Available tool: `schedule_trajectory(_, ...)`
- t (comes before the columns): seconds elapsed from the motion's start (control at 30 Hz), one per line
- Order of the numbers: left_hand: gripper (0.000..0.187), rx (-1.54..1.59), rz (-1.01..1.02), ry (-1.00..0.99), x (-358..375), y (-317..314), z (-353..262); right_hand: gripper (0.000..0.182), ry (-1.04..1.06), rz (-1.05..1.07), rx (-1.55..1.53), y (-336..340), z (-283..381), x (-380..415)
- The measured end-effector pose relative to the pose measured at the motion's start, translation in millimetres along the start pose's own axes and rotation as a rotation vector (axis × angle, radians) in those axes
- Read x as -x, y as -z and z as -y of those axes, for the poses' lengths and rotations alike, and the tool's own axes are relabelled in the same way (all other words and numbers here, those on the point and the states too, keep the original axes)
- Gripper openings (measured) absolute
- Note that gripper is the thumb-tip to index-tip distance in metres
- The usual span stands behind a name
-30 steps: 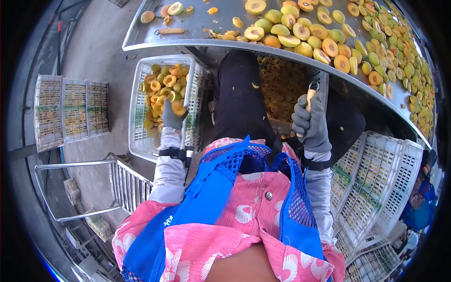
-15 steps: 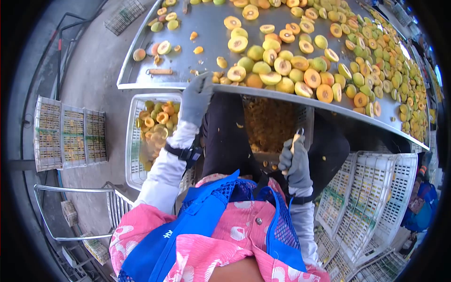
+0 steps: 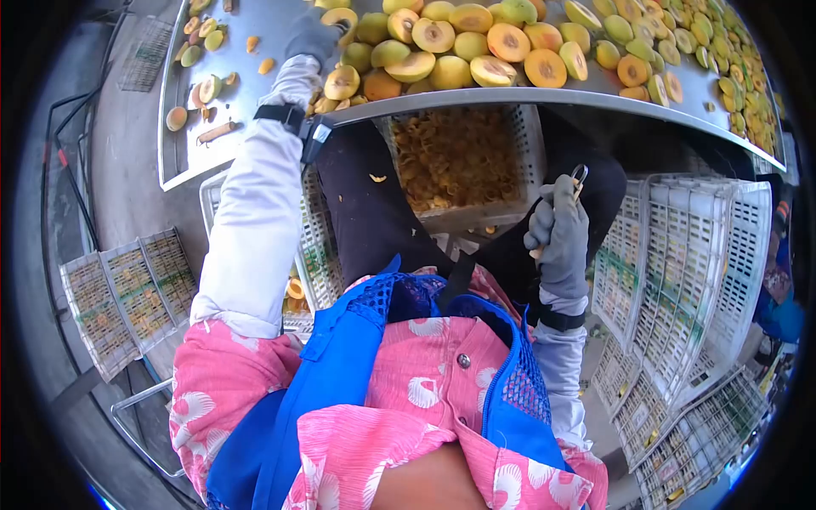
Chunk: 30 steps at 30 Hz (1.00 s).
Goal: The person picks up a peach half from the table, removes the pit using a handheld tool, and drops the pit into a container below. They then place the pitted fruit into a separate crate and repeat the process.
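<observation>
My left hand (image 3: 311,39), in a grey glove, reaches over the near edge of the metal table (image 3: 246,102). Its fingertips are at a halved yellow peach (image 3: 340,17); blur hides whether they have closed on it. Another peach half (image 3: 342,82) lies just below that hand. My right hand (image 3: 562,234), also gloved, is held above my right thigh, wrapped round a pitting tool (image 3: 580,176) with a metal loop at its end and a pale handle. Many halved peaches (image 3: 433,36), several showing pits, cover the table to the right.
Below the table edge, between my legs, stands a crate (image 3: 531,153) full of brownish scraps. A white crate (image 3: 319,246) is partly hidden by my left arm. Stacked crates (image 3: 680,263) stand at right, another crate (image 3: 127,293) at left. A wooden-handled tool (image 3: 217,133) lies on the table.
My left hand has moved from the table edge up and forward to the peach halves. My right hand still grips the tool, slightly further right and higher in view. The view has shifted.
</observation>
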State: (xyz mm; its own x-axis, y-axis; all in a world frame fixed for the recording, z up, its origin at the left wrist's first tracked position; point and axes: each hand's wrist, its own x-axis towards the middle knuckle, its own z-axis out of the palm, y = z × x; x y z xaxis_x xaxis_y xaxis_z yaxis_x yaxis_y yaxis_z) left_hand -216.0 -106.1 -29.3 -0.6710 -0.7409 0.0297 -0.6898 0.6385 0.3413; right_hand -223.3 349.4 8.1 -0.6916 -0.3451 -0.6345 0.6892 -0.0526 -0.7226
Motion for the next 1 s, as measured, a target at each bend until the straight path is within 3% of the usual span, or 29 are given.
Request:
schedule_trajectory(0.1,0.033,0.783,0.087,0.091,39.9,19.7,-5.8,0.039,0.030,-0.021,0.081,-0.9,6.5,10.0)
schedule_trajectory(0.13,0.029,1.091,0.108,0.097,54.7,21.2,-2.9,0.040,0.063,0.060,0.106,-7.8,7.4,14.8)
schedule_trajectory(0.2,0.024,0.985,0.120,-0.338,96.9,23.6,-7.5,0.042,0.112,0.269,0.151,-22.7,3.9,21.4)
schedule_trajectory(0.23,0.021,1.247,0.214,-0.217,132.2,37.2,-37.1,0.039,0.123,0.385,0.198,-30.0,-1.1,20.6)
schedule_trajectory(0.27,0.023,1.079,0.193,-0.441,153.2,35.5,-42.5,0.036,0.101,0.402,0.276,-43.3,-0.8,27.0)
schedule_trajectory(0.3,0.023,1.020,0.186,-0.433,174.4,40.1,-61.1,0.033,0.082,0.418,0.355,-58.6,0.8,34.9)
schedule_trajectory(0.33,0.025,1.225,0.138,-0.481,188.7,33.1,-73.3,0.032,0.094,0.405,0.442,-71.9,1.4,42.8)
schedule_trajectory(0.37,0.026,1.449,0.366,0.057,208.8,52.8,-98.4,0.031,0.107,0.390,0.529,-81.5,1.6,49.3)
schedule_trajectory(0.4,0.031,1.330,0.135,-0.274,209.2,12.5,-89.2,0.031,0.152,0.376,0.571,-85.8,0.9,52.7)
schedule_trajectory(0.43,0.034,1.677,0.423,-0.007,224.9,34.3,-106.9,0.031,0.167,0.381,0.577,-85.3,-3.1,50.6)
schedule_trajectory(0.5,0.039,1.818,0.436,0.129,240.6,30.5,-113.3,0.030,0.485,0.335,0.683,-85.5,-9.0,47.8)
schedule_trajectory(0.53,0.039,1.824,0.431,0.121,246.4,29.9,-117.3,0.030,0.492,0.337,0.688,-83.1,-8.7,50.4)
schedule_trajectory(0.6,0.044,1.641,0.099,-0.240,255.3,33.5,-126.0,0.029,0.389,0.296,0.693,-90.1,5.0,67.5)
schedule_trajectory(0.73,0.045,1.538,-0.020,-0.257,262.6,42.7,-133.1,0.028,0.430,0.287,0.676,-87.5,-6.4,63.0)
schedule_trajectory(0.8,0.020,1.118,-0.138,-0.351,265.1,43.8,-132.6,0.026,0.685,0.273,0.736,-86.9,-13.8,58.8)
schedule_trajectory(0.93,0.026,1.354,-0.015,-0.230,271.5,54.6,-139.3,0.026,0.872,0.228,0.801,-91.2,-10.2,65.1)
schedule_trajectory(1.0,0.041,1.651,-0.039,-0.087,273.0,55.2,-147.5,0.026,0.939,0.191,0.832,-92.7,-12.8,63.7)
